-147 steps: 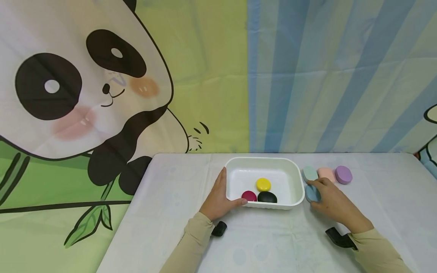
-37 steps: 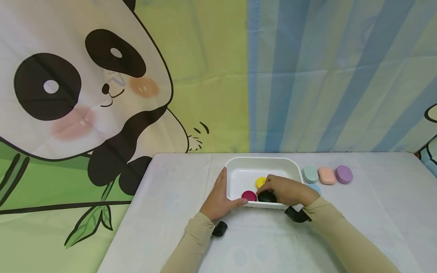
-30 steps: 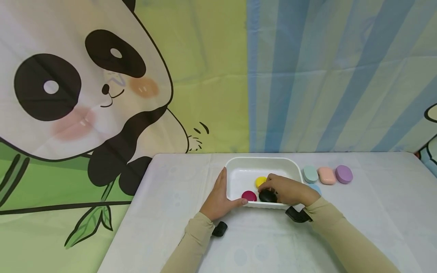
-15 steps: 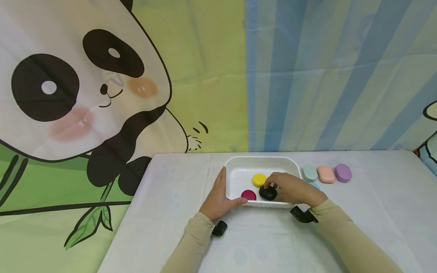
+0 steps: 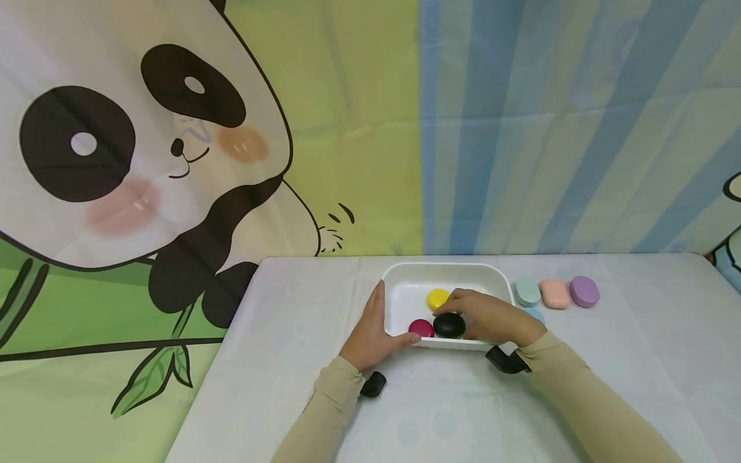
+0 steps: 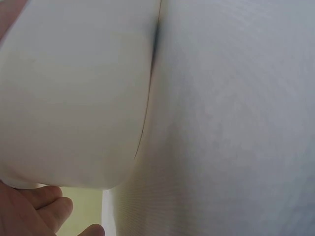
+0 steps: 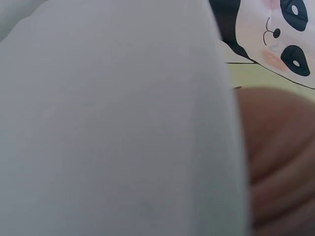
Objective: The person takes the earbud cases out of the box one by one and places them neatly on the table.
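In the head view, my left hand point(image 5: 373, 331) grips the near left corner of a white rectangular tray point(image 5: 398, 292), thumb along the front wall and fingers against the left side. Inside the tray, my right hand point(image 5: 492, 316) pinches a glossy black oval piece point(image 5: 449, 325), shaped like a smooth pebble. A yellow round piece point(image 5: 438, 299) lies just behind it and a magenta round piece point(image 5: 420, 328) just left of it. The left wrist view shows fingertips point(image 6: 58, 211) at the tray's end wall. In the right wrist view, the tray wall point(image 7: 123, 123) hides the held piece.
Right of the tray on the white-covered table point(image 5: 637, 360) lie mint point(image 5: 527, 291), peach point(image 5: 555, 294) and purple point(image 5: 585, 291) pieces in a row. A light blue piece point(image 5: 535, 314) is partly hidden behind the right hand. A printed cloth point(image 5: 359, 128) hangs behind.
My right hand has left the light blue piece outside and reached into the tray to the black piece, which shifted and tilted, then moved left beside the magenta one. The yellow piece slid left.
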`<state>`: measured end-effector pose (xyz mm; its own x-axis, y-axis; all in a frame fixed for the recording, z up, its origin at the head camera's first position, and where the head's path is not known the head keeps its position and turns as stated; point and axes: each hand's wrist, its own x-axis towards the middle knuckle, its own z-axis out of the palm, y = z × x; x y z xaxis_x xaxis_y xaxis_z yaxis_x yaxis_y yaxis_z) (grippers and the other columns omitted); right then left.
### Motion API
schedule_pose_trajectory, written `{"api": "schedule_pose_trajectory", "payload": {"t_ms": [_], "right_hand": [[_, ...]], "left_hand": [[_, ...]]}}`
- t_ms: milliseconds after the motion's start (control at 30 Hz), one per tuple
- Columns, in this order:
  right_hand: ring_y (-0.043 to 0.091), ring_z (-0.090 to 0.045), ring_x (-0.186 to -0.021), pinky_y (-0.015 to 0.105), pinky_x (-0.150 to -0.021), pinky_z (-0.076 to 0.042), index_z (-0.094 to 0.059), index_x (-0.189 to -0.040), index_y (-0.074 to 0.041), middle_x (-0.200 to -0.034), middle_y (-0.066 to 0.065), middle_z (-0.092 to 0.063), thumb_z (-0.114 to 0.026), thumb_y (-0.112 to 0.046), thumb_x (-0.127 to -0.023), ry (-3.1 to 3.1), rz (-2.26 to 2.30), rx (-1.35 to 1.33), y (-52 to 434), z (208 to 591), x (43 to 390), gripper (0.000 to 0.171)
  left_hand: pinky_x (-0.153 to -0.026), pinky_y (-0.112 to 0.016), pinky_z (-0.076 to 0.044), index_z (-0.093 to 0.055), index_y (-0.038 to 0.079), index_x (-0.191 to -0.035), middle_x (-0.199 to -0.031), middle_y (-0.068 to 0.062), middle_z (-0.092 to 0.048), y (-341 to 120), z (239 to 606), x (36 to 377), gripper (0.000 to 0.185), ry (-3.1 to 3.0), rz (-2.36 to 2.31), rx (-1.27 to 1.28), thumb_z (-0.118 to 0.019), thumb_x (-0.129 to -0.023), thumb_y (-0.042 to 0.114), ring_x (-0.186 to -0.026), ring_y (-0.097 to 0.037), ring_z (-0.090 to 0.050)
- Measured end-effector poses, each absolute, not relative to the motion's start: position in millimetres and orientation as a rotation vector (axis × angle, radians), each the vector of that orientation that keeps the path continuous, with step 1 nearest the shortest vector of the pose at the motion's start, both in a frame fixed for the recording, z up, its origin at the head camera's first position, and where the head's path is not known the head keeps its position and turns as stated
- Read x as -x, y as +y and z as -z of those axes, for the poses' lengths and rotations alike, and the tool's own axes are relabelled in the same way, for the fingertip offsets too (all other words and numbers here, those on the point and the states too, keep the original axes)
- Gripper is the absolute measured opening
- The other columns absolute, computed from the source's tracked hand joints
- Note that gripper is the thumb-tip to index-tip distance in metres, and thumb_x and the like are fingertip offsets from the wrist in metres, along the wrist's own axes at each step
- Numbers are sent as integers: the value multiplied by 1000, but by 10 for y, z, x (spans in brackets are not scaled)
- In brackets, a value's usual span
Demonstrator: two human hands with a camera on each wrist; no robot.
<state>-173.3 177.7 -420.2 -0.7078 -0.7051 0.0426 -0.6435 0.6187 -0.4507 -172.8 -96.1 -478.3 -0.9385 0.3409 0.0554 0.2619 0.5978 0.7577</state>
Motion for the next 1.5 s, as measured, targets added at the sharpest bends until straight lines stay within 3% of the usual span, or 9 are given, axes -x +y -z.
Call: {"api": "schedule_pose_trajectory", "payload": {"t_ms": [467,733,1000,1133,1367,1500], "right_hand": [[20,-60,-90,40,-85,-54,-71,-125,-16,-105,8,-62,-82,-2,-81,2717,560,1066,1720,4303,1774,48],[22,-61,-96,43,-90,-52,-68,-124,-10,-106,4,-65,-82,-1,-81,2713,591,1054,1726,4318,1765,47],[19,-59,-91,39,-85,-53,-67,-126,-10,-105,3,-63,-83,-2,-78,2788,613,962,1802,4241,1704,52],[18,-58,-87,37,-81,-54,-64,-130,-9,-107,6,-61,-82,-4,-79,2828,616,856,1844,4173,1656,55],[26,-62,-93,43,-84,-56,-60,-134,-4,-110,13,-60,-83,-2,-80,2913,679,795,1934,4077,1535,59],[25,-62,-87,41,-78,-56,-58,-136,-2,-110,15,-59,-84,-3,-79,2947,721,732,1996,4033,1482,63]], "left_hand": [[-117,-46,-31,1,15,-163,-168,-3,-8,-960,4779,1724,127,2722,-1263,-503,-82,-76,57,-148,-26,-26],[-117,-46,-30,0,12,-163,-168,-3,-8,-962,4794,1728,127,2725,-1274,-534,-83,-76,55,-148,-25,-25],[-118,-48,-29,-1,9,-162,-168,-5,-10,-956,4788,1727,127,2715,-1289,-525,-82,-77,55,-149,-27,-24],[-118,-47,-29,-1,11,-163,-168,-4,-9,-960,4785,1722,127,2718,-1279,-515,-82,-76,57,-149,-26,-24],[-118,-46,-28,0,12,-163,-168,-3,-8,-963,4780,1717,128,2712,-1282,-513,-82,-76,58,-149,-26,-24],[-118,-46,-28,0,12,-163,-168,-4,-8,-964,4777,1715,128,2715,-1280,-514,-82,-76,58,-149,-26,-24]]}}
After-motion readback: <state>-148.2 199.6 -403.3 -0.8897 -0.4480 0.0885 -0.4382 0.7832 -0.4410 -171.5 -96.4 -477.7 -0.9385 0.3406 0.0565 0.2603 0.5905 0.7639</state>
